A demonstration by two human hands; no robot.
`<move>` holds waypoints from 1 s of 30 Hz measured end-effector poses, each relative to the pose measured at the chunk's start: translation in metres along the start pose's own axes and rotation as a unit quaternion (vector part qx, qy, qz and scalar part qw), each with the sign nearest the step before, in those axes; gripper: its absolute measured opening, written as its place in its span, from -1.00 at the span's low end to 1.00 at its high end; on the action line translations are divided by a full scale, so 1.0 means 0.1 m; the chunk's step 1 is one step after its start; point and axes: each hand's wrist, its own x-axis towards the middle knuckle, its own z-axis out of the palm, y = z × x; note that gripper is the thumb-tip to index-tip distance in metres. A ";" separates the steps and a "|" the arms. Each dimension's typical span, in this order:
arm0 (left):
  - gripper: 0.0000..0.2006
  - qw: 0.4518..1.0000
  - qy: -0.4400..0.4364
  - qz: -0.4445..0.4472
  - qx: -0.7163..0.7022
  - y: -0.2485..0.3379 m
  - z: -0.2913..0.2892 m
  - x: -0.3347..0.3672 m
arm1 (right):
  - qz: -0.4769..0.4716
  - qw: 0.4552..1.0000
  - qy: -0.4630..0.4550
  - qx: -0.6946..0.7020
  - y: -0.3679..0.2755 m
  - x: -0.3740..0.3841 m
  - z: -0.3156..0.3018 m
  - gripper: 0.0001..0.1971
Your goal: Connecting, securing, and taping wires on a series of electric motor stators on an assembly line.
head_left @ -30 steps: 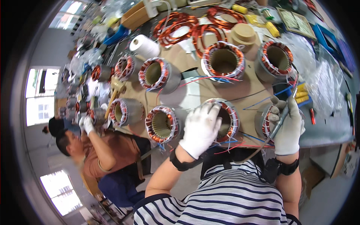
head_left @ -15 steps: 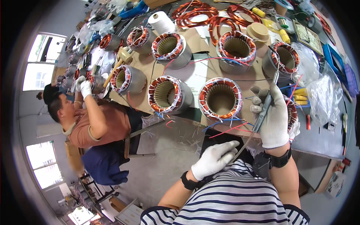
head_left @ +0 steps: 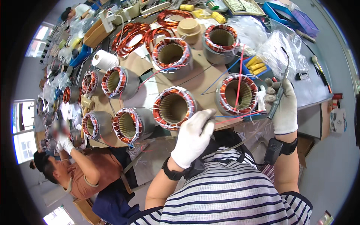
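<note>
My right hand (head_left: 284,108), in a white glove with grey fingertips, is closed round the grey handle of a soldering iron (head_left: 276,105). The iron's thin bent tip points up and away, and its cord runs down toward my lap. Close to its left stands a motor stator (head_left: 245,98) with orange windings laced in white; red and blue leads come off it. My left hand (head_left: 193,137), gloved too, is partly curled with thumb and fingers apart. It hangs before another wound stator (head_left: 174,107), overlapping its near rim, close to a blue and a red lead. Nothing shows in it.
Several more stators (head_left: 170,54) stand across the cardboard-covered bench. Behind them are copper wire coils (head_left: 131,39) and a white thread cone (head_left: 105,60). A blue bin (head_left: 255,67) of yellow rolls and plastic bags (head_left: 281,48) lie right. A co-worker (head_left: 86,168) sits left.
My view has swung right, so the stators sit farther left in it. My left hand has risen from my lap to the bench edge. The right hand, holding the iron, has moved right.
</note>
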 end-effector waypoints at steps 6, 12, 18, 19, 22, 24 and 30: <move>-0.79 0.999 -0.020 0.002 0.035 0.16 0.81 0.39 | 0.034 0.999 0.033 -0.021 -0.44 0.30 -0.44 -0.66; -0.77 0.941 0.064 -0.035 0.330 -0.02 1.35 0.51 | 0.133 0.990 0.001 -0.046 -0.51 0.84 -0.81 -0.66; -0.78 0.931 0.088 -0.059 0.350 0.01 1.48 0.59 | 0.174 0.981 -0.075 -0.045 -0.23 1.36 -1.01 -0.68; -0.78 0.930 0.085 -0.055 0.353 0.01 1.48 0.59 | 0.178 0.979 -0.086 -0.044 -0.16 1.41 -1.00 -0.68; -0.79 0.923 0.090 -0.059 0.370 -0.01 1.51 0.58 | 0.210 0.975 -0.072 -0.018 -0.03 1.52 -0.92 -0.68; -0.80 0.918 0.095 -0.058 0.380 -0.04 1.52 0.59 | 0.229 0.969 -0.090 0.004 0.01 1.60 -0.91 -0.68; -0.67 0.916 0.148 -0.016 0.372 -0.21 1.57 0.49 | 0.240 0.964 -0.116 0.005 0.00 1.61 -0.80 -0.64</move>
